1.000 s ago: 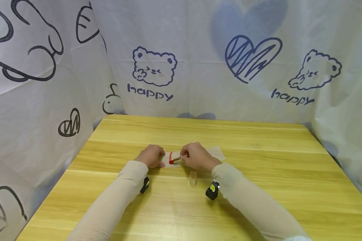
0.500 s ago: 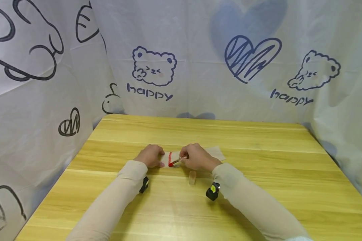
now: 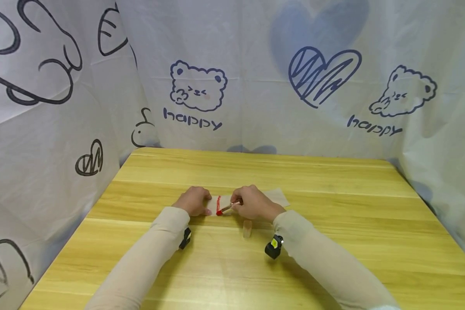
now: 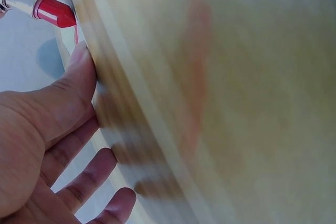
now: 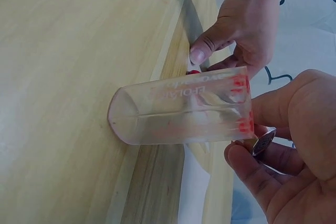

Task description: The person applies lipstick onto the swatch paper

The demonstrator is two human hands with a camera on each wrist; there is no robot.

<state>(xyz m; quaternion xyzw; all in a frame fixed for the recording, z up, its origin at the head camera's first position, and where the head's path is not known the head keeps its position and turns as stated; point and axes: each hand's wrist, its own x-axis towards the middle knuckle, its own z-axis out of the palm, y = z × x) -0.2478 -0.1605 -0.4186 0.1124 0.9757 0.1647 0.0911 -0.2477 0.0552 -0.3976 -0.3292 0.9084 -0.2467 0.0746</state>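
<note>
In the head view, my right hand (image 3: 252, 202) pinches a red lipstick (image 3: 229, 207) with a gold tube, tilted so that its tip meets a strip of white paper (image 3: 277, 197). A red line (image 3: 218, 202) crosses the paper from its far edge toward the near one. To the left, the fingertips of my left hand (image 3: 193, 201) rest on the paper's end. The left wrist view shows that hand's thumb (image 4: 79, 72) close to the red lipstick bullet (image 4: 56, 13), its fingers apart. The lipstick's base (image 5: 264, 141) pokes out of my right fingers in the right wrist view.
A transparent lipstick cap (image 3: 247, 229) stands on the wooden table (image 3: 333, 241), just nearer than the paper. Up close, the cap (image 5: 181, 109) has red smears at one end. White cloth (image 3: 255, 116) with drawings hangs behind and at the sides.
The lipstick tip has moved slightly toward the paper's near edge, and the red line has grown longer. My left hand and the cap have stayed in place.
</note>
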